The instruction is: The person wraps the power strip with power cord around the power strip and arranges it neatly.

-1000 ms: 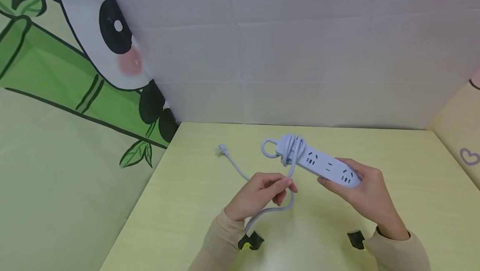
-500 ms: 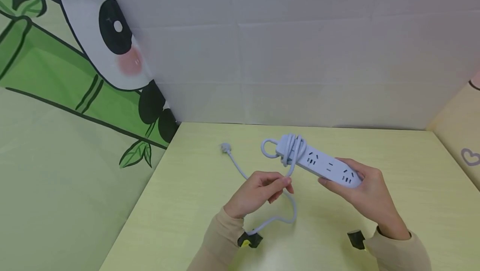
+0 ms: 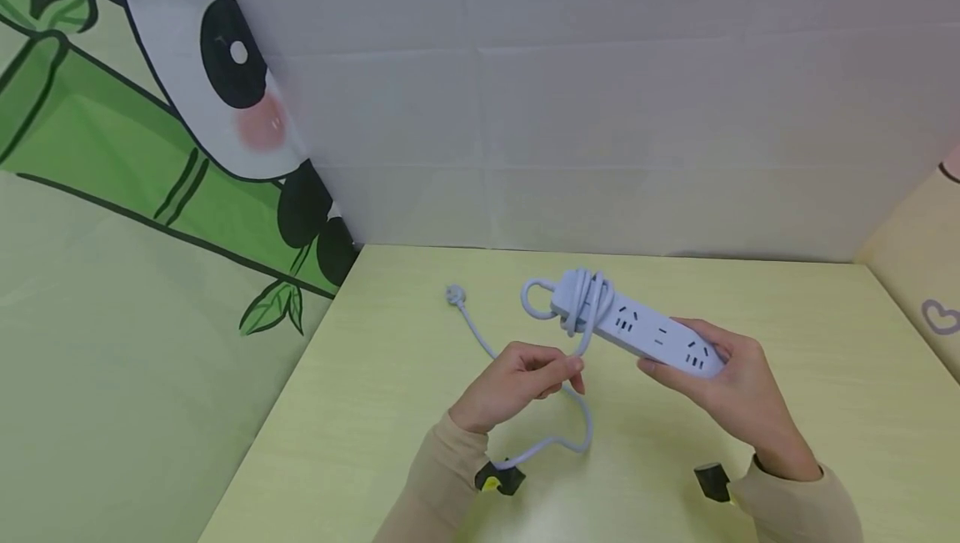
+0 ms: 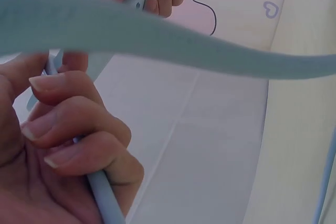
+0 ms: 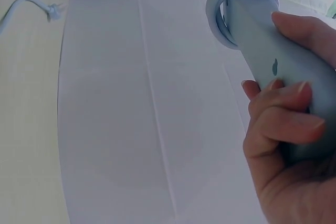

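My right hand (image 3: pixel 731 384) grips the near right end of a white power strip (image 3: pixel 652 333), held tilted above the table with its sockets showing. Several turns of its cord (image 3: pixel 588 301) wrap round the far left end, where a small loop sticks out. Between thumb and fingers my left hand (image 3: pixel 521 384) pinches the cord just below those turns. In the left wrist view the cord (image 4: pixel 105 198) runs through the curled fingers (image 4: pixel 79 114), and another stretch crosses close to the camera. The free cord bends below the left hand, and its plug (image 3: pixel 455 295) is at the far left.
A pale yellow table (image 3: pixel 360 409) lies under both hands. Behind it rises a light grey wall (image 3: pixel 600 109), with a panda and bamboo picture (image 3: pixel 232 67) on the left. Dark wrist cameras (image 3: pixel 501 478) sit at both sleeves.
The plug has turned and shifted slightly right. The free cord below my left hand has swung down into a lower, wider bend. Both hands and the power strip stay almost still.
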`<state>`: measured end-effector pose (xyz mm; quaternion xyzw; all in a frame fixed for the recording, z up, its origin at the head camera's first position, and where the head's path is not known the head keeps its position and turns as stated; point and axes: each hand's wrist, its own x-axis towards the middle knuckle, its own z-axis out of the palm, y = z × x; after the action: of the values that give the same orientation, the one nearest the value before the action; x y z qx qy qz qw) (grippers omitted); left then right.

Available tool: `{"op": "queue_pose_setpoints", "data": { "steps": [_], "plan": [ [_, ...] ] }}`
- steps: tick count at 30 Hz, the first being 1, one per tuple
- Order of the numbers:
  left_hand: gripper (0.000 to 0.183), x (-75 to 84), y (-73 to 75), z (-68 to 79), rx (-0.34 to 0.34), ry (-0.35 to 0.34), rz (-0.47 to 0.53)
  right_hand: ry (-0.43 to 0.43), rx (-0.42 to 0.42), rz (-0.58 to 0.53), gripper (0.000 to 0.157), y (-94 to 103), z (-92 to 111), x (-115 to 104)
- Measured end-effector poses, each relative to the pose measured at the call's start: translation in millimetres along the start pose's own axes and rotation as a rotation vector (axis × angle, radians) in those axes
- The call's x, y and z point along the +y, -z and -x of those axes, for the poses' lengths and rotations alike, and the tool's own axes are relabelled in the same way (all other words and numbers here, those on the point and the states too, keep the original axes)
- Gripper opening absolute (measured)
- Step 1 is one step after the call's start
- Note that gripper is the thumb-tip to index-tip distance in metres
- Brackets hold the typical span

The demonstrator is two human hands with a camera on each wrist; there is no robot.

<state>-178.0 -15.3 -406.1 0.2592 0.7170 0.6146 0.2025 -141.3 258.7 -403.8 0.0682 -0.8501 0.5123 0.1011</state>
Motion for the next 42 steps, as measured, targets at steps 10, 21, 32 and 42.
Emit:
{"op": "queue_pose_setpoints", "data": {
  "steps": [10,21,32,42],
  "plan": [
    [0.032,0.7,6.0,2.3,-0.101,-0.068,0.019,0.042,-0.042,-0.053,0.044,-0.1,0,0],
    [0.033,2.8,11.9,10.5,-0.116,-0.111,0.017,0.06,-0.046,-0.079,0.044,2.5,5,-6],
    [0.041,-1.7,19.1,15.2,-0.197,-0.145,0.026,0.087,-0.076,-0.108,0.042,-0.3,10,-13],
    [0.036,-0.7,22.9,18.9,-0.196,-0.1,0.11,0.083,-0.103,-0.134,0.042,2.7,13,-20]
  ]
}}
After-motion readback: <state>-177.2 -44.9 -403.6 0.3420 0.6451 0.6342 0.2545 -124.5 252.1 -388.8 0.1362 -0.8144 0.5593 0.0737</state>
